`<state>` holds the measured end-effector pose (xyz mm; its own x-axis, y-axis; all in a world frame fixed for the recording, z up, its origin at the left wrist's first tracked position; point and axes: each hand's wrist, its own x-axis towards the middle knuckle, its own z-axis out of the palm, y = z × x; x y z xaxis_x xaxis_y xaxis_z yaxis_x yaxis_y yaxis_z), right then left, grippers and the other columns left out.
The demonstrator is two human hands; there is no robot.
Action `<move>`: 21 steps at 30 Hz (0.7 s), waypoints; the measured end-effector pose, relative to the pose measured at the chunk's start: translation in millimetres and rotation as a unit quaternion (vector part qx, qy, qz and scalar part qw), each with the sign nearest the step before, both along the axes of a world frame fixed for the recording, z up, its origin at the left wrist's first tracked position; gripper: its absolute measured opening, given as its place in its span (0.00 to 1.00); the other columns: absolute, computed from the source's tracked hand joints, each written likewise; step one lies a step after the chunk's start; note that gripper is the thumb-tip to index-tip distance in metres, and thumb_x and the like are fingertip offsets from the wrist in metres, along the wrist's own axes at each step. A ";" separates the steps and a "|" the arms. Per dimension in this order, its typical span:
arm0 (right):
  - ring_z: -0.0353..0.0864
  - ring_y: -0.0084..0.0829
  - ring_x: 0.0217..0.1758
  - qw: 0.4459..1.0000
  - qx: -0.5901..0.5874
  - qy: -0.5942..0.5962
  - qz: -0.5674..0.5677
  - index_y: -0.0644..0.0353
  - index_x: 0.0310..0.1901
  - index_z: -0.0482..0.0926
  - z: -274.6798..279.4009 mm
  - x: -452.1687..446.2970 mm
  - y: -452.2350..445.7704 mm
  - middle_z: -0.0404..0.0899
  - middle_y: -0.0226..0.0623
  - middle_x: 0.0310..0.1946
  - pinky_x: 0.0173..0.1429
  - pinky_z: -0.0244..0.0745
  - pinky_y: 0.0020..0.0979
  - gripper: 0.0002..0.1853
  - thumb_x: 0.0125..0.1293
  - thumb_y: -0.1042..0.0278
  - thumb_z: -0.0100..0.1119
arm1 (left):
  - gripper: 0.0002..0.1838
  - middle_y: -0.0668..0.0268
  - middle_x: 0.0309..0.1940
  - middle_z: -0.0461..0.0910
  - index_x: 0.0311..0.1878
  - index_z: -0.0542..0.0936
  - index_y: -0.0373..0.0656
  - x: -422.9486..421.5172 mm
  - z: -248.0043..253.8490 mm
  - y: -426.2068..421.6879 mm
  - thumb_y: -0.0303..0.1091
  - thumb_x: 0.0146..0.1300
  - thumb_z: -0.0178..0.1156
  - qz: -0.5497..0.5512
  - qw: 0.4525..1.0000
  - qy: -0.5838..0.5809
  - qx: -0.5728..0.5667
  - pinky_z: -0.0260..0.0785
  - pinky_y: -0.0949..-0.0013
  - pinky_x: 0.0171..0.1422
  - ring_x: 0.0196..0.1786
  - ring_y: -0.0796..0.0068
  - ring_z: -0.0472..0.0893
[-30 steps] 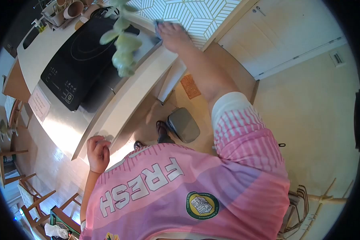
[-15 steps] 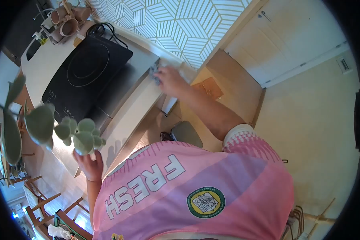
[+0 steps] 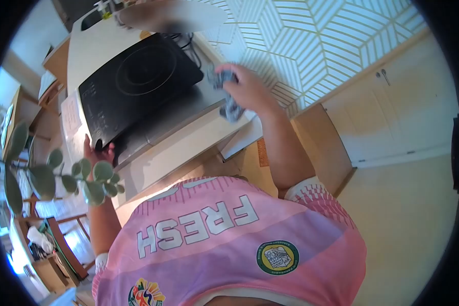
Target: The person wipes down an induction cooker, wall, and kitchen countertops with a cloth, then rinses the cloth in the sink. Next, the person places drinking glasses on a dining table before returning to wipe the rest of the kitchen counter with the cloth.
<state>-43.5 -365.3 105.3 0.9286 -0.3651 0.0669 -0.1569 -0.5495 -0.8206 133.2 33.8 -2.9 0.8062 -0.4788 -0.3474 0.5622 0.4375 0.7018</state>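
A black induction cooktop (image 3: 130, 84) rests on a steel surface (image 3: 160, 122) set into the pale counter. My left hand (image 3: 99, 153) is at its near left corner, thumb and fingers closed around that corner; leaves partly cover the hand and wrist. My right hand (image 3: 247, 89) grips a crumpled grey patterned cloth (image 3: 233, 108) above the right end of the steel surface, beside the wall. Part of the cloth hangs below the fingers.
Green plant leaves (image 3: 42, 181) stand in the left foreground. Behind the cooktop lies a black cord (image 3: 194, 51), and a blurred round shape (image 3: 173, 16) crosses the top. Patterned wallpaper (image 3: 316, 46) and a white door (image 3: 387, 112) are at right; wooden furniture (image 3: 61, 245) is lower left.
My left hand has moved from the counter's front edge to the cooktop's corner and closed on it. My right hand has lifted with the cloth towards the wall. The view has shifted.
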 end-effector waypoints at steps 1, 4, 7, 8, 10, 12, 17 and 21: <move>0.77 0.36 0.42 0.997 -0.040 -0.062 -0.005 0.57 0.52 0.78 -1.7 21.3 -1.2 0.78 0.44 0.40 0.47 0.73 0.33 0.20 0.55 0.68 0.55 | 0.23 0.61 0.33 0.83 0.44 0.80 0.44 0.4 -1.9 1.2 0.56 0.65 0.55 -0.010 1.000 0.015 -0.023 0.80 0.73 0.30 0.30 0.66 0.83; 0.73 0.44 0.58 0.987 -0.126 -0.094 0.020 0.55 0.53 0.77 -3.1 94.6 -0.5 0.73 0.49 0.53 0.60 0.68 0.37 0.22 0.57 0.60 0.56 | 0.23 0.54 0.38 0.82 0.49 0.78 0.39 -6.0 9.4 -0.8 0.52 0.67 0.54 -0.110 0.982 0.045 -0.148 0.81 0.68 0.36 0.35 0.59 0.83; 0.61 0.45 0.69 0.957 -0.290 -0.016 0.021 0.51 0.60 0.73 -16.0 133.0 27.9 0.64 0.45 0.65 0.70 0.57 0.42 0.26 0.62 0.49 0.51 | 0.17 0.50 0.44 0.80 0.48 0.77 0.38 23.3 -54.1 22.3 0.43 0.65 0.57 0.081 0.971 0.156 -0.160 0.80 0.62 0.49 0.45 0.50 0.81; 0.54 0.47 0.73 0.916 -0.399 0.031 -0.003 0.50 0.63 0.71 -24.9 141.8 36.3 0.59 0.42 0.70 0.73 0.51 0.45 0.29 0.65 0.43 0.47 | 0.16 0.47 0.47 0.78 0.46 0.77 0.36 0.5 -27.7 25.4 0.40 0.63 0.58 -0.064 0.994 -0.075 -0.055 0.78 0.54 0.55 0.47 0.47 0.79; 0.49 0.47 0.75 0.926 -0.374 0.050 0.008 0.48 0.65 0.68 -68.8 165.0 32.6 0.54 0.40 0.72 0.75 0.46 0.47 0.30 0.66 0.40 0.43 | 0.19 0.50 0.48 0.77 0.51 0.73 0.33 6.0 -14.2 20.3 0.35 0.61 0.60 -0.167 0.980 -0.086 -0.061 0.75 0.55 0.56 0.49 0.55 0.79; 0.48 0.46 0.76 0.926 -0.376 0.039 -0.008 0.52 0.65 0.68 -78.6 168.4 40.7 0.53 0.39 0.73 0.75 0.44 0.47 0.29 0.70 0.44 0.39 | 0.25 0.56 0.49 0.78 0.58 0.70 0.33 14.5 -10.1 20.2 0.31 0.58 0.63 -0.207 0.977 -0.048 -0.022 0.75 0.61 0.55 0.50 0.63 0.80; 0.60 0.42 0.70 0.891 -0.452 -0.027 -0.041 0.65 0.57 0.74 -95.2 174.2 81.2 0.65 0.43 0.66 0.71 0.56 0.43 0.25 0.69 0.55 0.42 | 0.24 0.56 0.43 0.77 0.55 0.66 0.29 9.3 9.3 12.2 0.16 0.55 0.61 -0.141 0.975 -0.018 0.171 0.80 0.68 0.46 0.41 0.61 0.82; 0.70 0.44 0.60 0.903 -0.389 -0.172 0.064 0.65 0.47 0.78 -94.9 179.1 175.5 0.73 0.48 0.55 0.62 0.67 0.43 0.17 0.64 0.62 0.49 | 0.21 0.57 0.42 0.77 0.55 0.68 0.32 9.6 15.6 11.0 0.16 0.58 0.59 -0.176 0.973 -0.030 0.147 0.81 0.67 0.47 0.40 0.64 0.83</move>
